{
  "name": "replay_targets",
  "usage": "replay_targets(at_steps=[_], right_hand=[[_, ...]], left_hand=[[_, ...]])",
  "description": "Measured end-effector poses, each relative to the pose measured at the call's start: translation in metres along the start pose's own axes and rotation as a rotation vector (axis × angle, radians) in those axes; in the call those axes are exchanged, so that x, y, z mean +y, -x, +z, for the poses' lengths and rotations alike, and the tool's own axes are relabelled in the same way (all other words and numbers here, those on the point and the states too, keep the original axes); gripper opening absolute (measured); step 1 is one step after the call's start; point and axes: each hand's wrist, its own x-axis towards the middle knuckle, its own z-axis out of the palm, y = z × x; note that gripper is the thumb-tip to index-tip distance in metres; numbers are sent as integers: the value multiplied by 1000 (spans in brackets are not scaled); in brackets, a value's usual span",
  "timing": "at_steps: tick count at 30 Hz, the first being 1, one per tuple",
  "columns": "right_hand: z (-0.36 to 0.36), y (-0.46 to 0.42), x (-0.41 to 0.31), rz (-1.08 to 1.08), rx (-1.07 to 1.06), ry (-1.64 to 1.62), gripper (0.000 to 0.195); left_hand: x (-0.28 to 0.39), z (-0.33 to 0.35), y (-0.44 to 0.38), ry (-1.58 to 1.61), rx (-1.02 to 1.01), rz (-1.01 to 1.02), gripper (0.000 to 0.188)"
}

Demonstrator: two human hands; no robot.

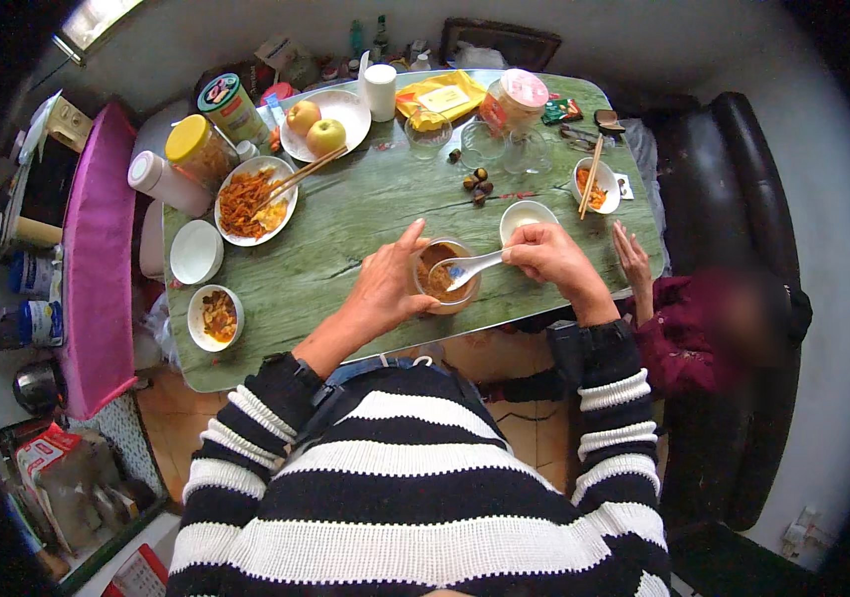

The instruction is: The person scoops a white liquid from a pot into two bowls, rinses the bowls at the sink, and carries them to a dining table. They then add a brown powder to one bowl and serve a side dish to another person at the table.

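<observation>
My left hand (397, 276) grips the side of a clear jar (462, 304) near the table's front edge. Brown powder or paste (431, 257) fills part of the jar; which of the two I cannot tell. A white spoon with a blue mark (479, 267) reaches over the rim, its bowl down in the brown contents. The spoon's handle is pinched in the fingers of my right hand (553, 261). Just behind that hand stands a white bowl (526, 214), partly covered by it, with something pale inside.
The green wood-patterned table (365, 201) holds a plate of shredded food (249, 205) with chopsticks across it, apples on a plate (320, 134), chestnuts (479, 184) and glass cups (483, 145). At the right, a seated person's hand (630, 254) rests near a small bowl (606, 192).
</observation>
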Motion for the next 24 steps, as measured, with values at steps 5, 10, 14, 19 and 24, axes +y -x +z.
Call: replay_targets(at_steps=[5, 10, 14, 19, 24], right_hand=[[-20, 27, 3, -18, 177, -223, 11], [-38, 56, 29, -92, 598, -226, 9], [-20, 40, 82, -259, 997, 433, 12], [-5, 39, 102, -242, 1080, 846, 11], [14, 63, 65, -344, 1003, -100, 8]], left_hand=[[1, -2, 2, -7, 17, 11, 115], [3, -2, 2, 28, -4, -14, 114], [3, -3, 1, 16, -22, -34, 114], [8, -5, 5, 27, -49, -56, 113], [6, -4, 4, 7, 2, 36, 113]])
